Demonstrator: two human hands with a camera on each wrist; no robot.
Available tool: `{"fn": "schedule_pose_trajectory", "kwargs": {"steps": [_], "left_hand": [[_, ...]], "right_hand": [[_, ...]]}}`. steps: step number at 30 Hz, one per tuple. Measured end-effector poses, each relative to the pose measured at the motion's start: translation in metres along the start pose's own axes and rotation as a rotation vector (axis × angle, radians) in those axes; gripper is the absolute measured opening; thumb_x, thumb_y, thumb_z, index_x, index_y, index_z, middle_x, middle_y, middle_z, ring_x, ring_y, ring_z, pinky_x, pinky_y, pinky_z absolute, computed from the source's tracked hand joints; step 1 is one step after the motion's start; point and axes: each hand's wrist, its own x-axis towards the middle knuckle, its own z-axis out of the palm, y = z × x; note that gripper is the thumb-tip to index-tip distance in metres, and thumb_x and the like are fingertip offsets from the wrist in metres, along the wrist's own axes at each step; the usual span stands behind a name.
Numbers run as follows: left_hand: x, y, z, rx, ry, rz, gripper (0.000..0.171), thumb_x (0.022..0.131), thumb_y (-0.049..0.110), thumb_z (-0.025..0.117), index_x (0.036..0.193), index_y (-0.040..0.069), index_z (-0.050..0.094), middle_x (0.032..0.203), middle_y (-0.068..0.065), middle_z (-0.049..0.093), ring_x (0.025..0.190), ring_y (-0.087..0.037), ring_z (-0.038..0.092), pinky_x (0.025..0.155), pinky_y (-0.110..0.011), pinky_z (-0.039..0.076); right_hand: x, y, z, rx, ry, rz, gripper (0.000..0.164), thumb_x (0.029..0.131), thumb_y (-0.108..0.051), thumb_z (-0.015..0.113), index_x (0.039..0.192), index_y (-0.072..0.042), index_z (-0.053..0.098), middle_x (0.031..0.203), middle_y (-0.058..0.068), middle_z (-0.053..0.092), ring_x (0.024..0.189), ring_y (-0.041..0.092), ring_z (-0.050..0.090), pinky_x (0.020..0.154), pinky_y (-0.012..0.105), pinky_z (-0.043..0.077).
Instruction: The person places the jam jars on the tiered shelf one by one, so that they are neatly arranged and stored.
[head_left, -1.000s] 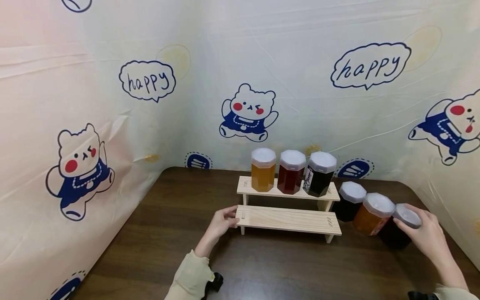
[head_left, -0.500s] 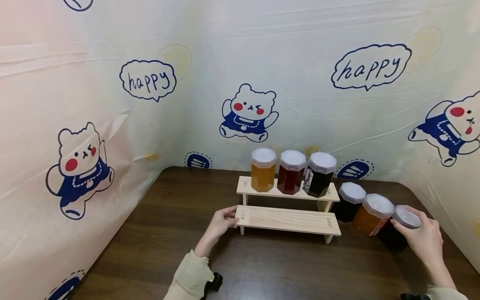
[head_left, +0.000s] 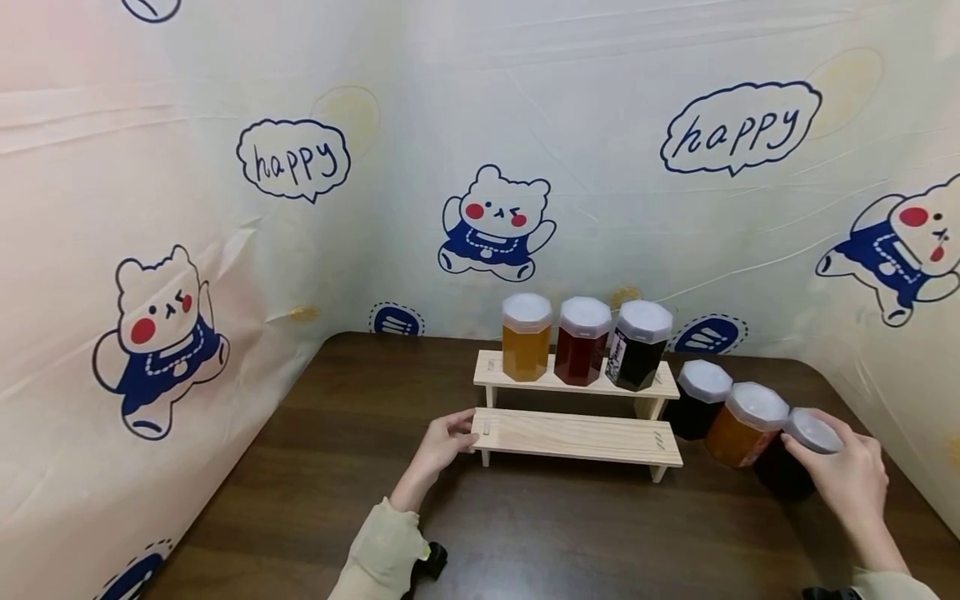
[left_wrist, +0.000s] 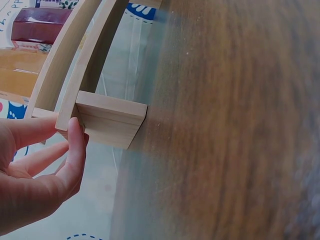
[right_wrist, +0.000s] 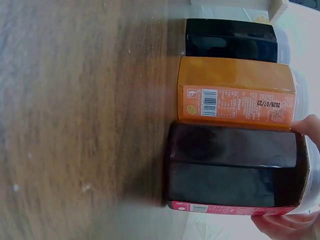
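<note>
"Blackish jar (right_wrist: 230, 170), beside the orange jar (right_wrist: 237, 90): your right hand (head_left: 851, 479) grips it near the lid (head_left: 812, 430)."
"Then hold it upright; let your left hand (head_left: 441, 448), pinching the front shelf (head_left: 573, 436), steady that on the tabletop (head_left: 600, 537)."

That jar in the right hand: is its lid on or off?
On. The pale lid caps the dark jar, and the right hand grips it near the top.

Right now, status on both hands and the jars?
Left hand holds left end of lower shelf. Right hand grips rightmost dark jar by its lid. Orange jar close alongside it.
</note>
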Motion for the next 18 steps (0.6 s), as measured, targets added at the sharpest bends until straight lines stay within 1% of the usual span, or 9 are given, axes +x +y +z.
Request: {"fn": "schedule_pose_trajectory", "kwargs": {"steps": [3, 7, 11, 13, 15, 18], "left_hand": [[0.002, -0.002, 0.001, 0.009, 0.006, 0.008, 0.044, 0.077, -0.010, 0.057, 0.119, -0.015, 0.046, 0.089, -0.022, 0.056, 0.058, -0.009, 0.053, 0.057, -0.029, 0.054], [0.002, -0.002, 0.001, 0.018, 0.013, 0.017, 0.043, 0.077, -0.011, 0.057, 0.119, -0.015, 0.047, 0.088, -0.021, 0.056, 0.058, -0.010, 0.053, 0.057, -0.030, 0.054], [0.001, -0.003, 0.001, 0.016, 0.012, 0.018, 0.043, 0.077, -0.010, 0.057, 0.119, -0.015, 0.047, 0.089, -0.022, 0.056, 0.058, -0.009, 0.053, 0.058, -0.032, 0.054], [0.001, -0.003, 0.001, 0.016, 0.011, 0.017, 0.043, 0.077, -0.010, 0.057, 0.119, -0.015, 0.046, 0.090, -0.023, 0.056, 0.058, -0.009, 0.053, 0.059, -0.033, 0.054], [0.001, -0.003, 0.001, 0.019, 0.011, 0.019, 0.044, 0.077, -0.010, 0.057, 0.119, -0.015, 0.046, 0.090, -0.023, 0.056, 0.058, -0.009, 0.053, 0.059, -0.035, 0.054], [0.002, -0.003, 0.001, 0.018, 0.007, 0.014, 0.044, 0.077, -0.010, 0.057, 0.119, -0.015, 0.046, 0.090, -0.024, 0.056, 0.058, -0.010, 0.053, 0.059, -0.034, 0.054]], "right_hand": [[-0.001, -0.002, -0.003, -0.004, 0.007, -0.015, 0.051, 0.069, -0.021, 0.073, 0.113, -0.001, 0.055, 0.098, 0.031, 0.046, 0.095, 0.042, 0.039, 0.063, 0.055, 0.030], [-0.004, -0.006, -0.007, -0.007, 0.012, -0.030, 0.053, 0.068, -0.023, 0.074, 0.113, -0.001, 0.055, 0.098, 0.030, 0.044, 0.093, 0.043, 0.040, 0.058, 0.053, 0.029], [-0.005, -0.008, -0.009, 0.005, 0.034, -0.047, 0.053, 0.067, -0.024, 0.074, 0.113, -0.003, 0.056, 0.099, 0.030, 0.043, 0.091, 0.044, 0.041, 0.057, 0.055, 0.030], [-0.004, -0.006, -0.008, -0.014, 0.053, -0.044, 0.052, 0.066, -0.025, 0.075, 0.114, -0.012, 0.058, 0.098, 0.028, 0.043, 0.089, 0.041, 0.041, 0.056, 0.056, 0.030], [-0.005, -0.006, -0.009, -0.017, 0.062, -0.052, 0.052, 0.066, -0.026, 0.075, 0.114, -0.013, 0.058, 0.097, 0.028, 0.043, 0.087, 0.041, 0.041, 0.056, 0.058, 0.030], [-0.008, -0.013, -0.013, -0.036, 0.068, -0.068, 0.052, 0.065, -0.025, 0.076, 0.113, -0.014, 0.059, 0.096, 0.027, 0.043, 0.086, 0.040, 0.042, 0.053, 0.055, 0.031]]}}
